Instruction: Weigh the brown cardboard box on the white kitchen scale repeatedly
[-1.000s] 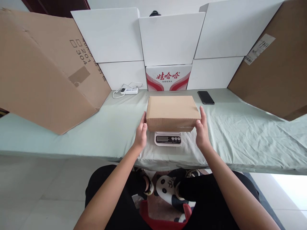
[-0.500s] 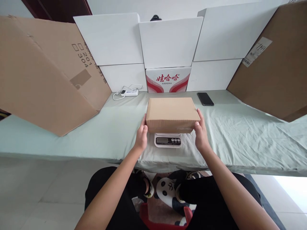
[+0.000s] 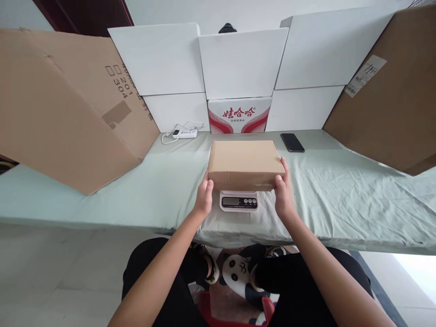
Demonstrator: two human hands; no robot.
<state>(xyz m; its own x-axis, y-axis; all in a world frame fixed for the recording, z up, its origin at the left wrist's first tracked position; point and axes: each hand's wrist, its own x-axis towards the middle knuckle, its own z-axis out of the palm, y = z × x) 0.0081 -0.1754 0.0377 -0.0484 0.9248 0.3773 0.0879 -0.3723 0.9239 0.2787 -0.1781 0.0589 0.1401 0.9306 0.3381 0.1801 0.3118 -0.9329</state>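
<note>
A closed brown cardboard box [image 3: 245, 159] is over a white digital scale [image 3: 239, 201], hiding the scale's weighing plate. I cannot tell whether the box rests on the plate or is held just over it. At its left end, my left hand [image 3: 205, 195] grips the box, thumb on the near corner. My right hand [image 3: 283, 193] holds the opposite end, thumb on the front face and a fingertip showing at the side. The scale's dark panel, with a small display and several round buttons, faces me.
Behind the box, a black phone [image 3: 292, 142] lies at right and a white power strip with cable [image 3: 185, 133] at left. White boxes [image 3: 242, 63] and a red-printed carton [image 3: 239, 115] line the back. Large cardboard sheets flank the cloth-covered table [image 3: 160, 190].
Both hands stay on the box, and the box keeps its place over the scale. The whole view has shifted slightly; the left thumb sits a little further onto the box's corner.
</note>
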